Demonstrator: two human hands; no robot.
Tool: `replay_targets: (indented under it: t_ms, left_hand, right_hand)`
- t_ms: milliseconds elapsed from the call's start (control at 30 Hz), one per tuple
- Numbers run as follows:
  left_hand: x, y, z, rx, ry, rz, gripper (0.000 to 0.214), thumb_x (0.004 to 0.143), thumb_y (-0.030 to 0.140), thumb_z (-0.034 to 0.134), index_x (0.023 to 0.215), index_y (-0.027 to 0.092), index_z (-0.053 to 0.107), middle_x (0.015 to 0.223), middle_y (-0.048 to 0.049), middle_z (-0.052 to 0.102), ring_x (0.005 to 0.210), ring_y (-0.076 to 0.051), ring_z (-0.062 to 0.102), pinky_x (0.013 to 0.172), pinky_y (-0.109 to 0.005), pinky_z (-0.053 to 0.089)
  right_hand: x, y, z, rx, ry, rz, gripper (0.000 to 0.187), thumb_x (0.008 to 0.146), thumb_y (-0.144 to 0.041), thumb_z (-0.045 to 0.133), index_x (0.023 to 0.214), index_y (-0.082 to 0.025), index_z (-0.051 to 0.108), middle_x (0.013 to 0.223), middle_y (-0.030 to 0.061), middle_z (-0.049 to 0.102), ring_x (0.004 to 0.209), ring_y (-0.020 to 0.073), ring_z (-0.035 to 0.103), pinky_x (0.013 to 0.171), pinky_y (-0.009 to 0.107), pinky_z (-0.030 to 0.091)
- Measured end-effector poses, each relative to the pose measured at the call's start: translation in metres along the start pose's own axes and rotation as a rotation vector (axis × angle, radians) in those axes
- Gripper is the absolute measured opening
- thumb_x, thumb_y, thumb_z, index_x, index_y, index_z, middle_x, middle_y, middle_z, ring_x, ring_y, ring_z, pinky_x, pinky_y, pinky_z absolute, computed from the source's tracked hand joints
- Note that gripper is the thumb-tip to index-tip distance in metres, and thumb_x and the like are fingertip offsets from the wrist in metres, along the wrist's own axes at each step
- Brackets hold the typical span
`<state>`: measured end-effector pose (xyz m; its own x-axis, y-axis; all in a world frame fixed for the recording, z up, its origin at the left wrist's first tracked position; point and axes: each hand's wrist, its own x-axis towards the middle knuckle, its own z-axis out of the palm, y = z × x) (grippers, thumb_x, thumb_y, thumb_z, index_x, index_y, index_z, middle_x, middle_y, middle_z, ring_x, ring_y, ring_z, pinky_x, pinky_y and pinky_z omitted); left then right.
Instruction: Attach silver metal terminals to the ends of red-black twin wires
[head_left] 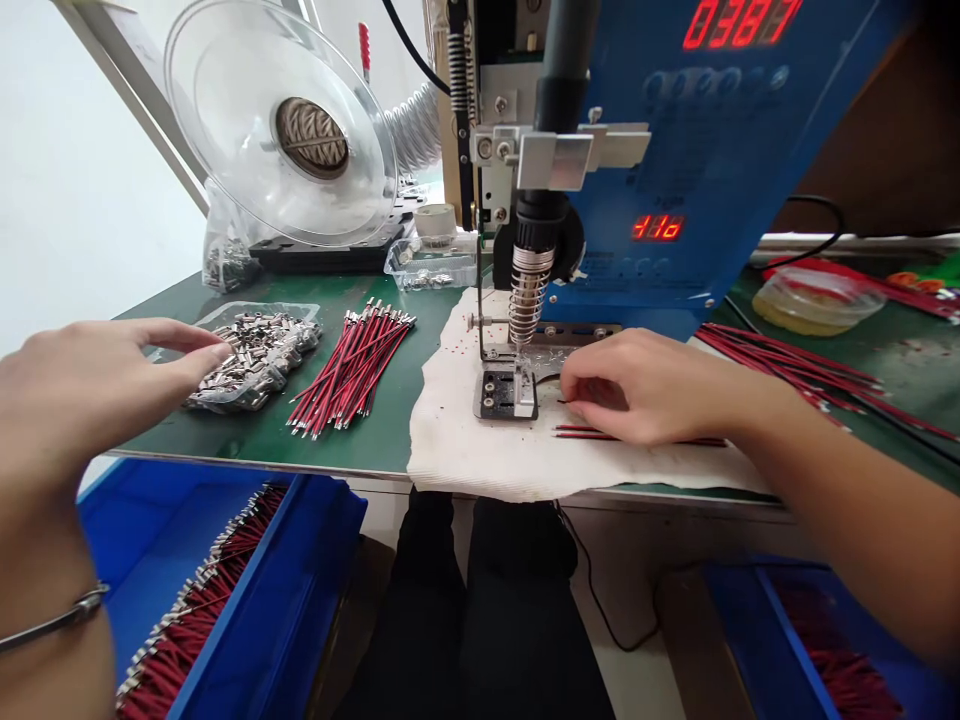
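My left hand (135,375) hovers at a clear plastic tray (225,405) heaped with small metal connectors (270,345). Its thumb and forefinger are pinched together over the pile; whatever lies between them is too small to make out. My right hand (652,385) rests low over a white cloth (465,455), fingertips curled around a thin dark wire (550,378) that reaches toward a small black fixture (495,395). The fixture sits under the spring-wrapped tip (529,290) of a soldering machine. Loose red and black wires (585,434) lie on the cloth beneath my right hand.
Wires with metal ends form a bundle (356,365) between tray and cloth. A blue machine housing (645,270) with red digits stands behind. More wires (787,365) lie at right. Blue bins (315,560) sit below the table edge. A clear round shield (225,100) stands at back left.
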<state>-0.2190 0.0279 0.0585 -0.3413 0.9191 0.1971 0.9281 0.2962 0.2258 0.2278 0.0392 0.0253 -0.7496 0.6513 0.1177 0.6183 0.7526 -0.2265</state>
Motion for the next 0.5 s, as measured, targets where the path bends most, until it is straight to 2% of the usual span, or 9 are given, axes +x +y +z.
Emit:
replay_targets:
  t_ms: [100, 233, 367, 500]
  left_hand:
    - [-0.004, 0.004, -0.002, 0.158, -0.059, -0.022, 0.047, 0.085, 0.06, 0.061, 0.108, 0.022, 0.078, 0.079, -0.0073, 0.063, 0.087, -0.032, 0.053, 0.077, -0.036, 0.035]
    - [-0.014, 0.017, 0.0, 0.041, -0.044, 0.025, 0.039, 0.088, 0.059, 0.061, 0.093, 0.024, 0.078, 0.084, -0.0037, 0.07, 0.083, -0.025, 0.052, 0.079, -0.032, 0.037]
    - [-0.011, 0.019, 0.005, -0.063, -0.033, 0.019, 0.038, 0.084, 0.059, 0.065, 0.081, 0.024, 0.077, 0.087, -0.0038, 0.07, 0.081, -0.022, 0.053, 0.084, -0.032, 0.036]
    - [-0.006, 0.02, 0.004, -0.093, -0.041, -0.03, 0.032, 0.081, 0.055, 0.069, 0.079, 0.023, 0.076, 0.083, -0.0043, 0.065, 0.077, -0.022, 0.051, 0.075, -0.028, 0.032]
  right_hand:
    - [-0.001, -0.001, 0.0, 0.019, 0.076, -0.029, 0.008, 0.088, -0.022, 0.059, 0.084, -0.021, 0.067, 0.068, -0.0024, 0.065, 0.058, 0.0125, 0.051, 0.059, 0.028, 0.033]
    - [0.0, -0.002, 0.0, 0.034, 0.167, -0.053, 0.014, 0.097, -0.026, 0.054, 0.093, -0.021, 0.066, 0.068, -0.0022, 0.064, 0.056, 0.012, 0.05, 0.058, 0.027, 0.034]
    - [0.004, -0.001, 0.004, -0.013, 0.261, -0.023, 0.015, 0.1, -0.026, 0.051, 0.097, -0.02, 0.065, 0.078, 0.0001, 0.069, 0.062, 0.0135, 0.055, 0.061, 0.027, 0.037]
    - [0.006, 0.001, 0.008, -0.028, 0.365, -0.091, 0.016, 0.102, -0.023, 0.05, 0.101, -0.02, 0.065, 0.094, 0.0042, 0.073, 0.073, 0.0153, 0.063, 0.067, 0.028, 0.044]
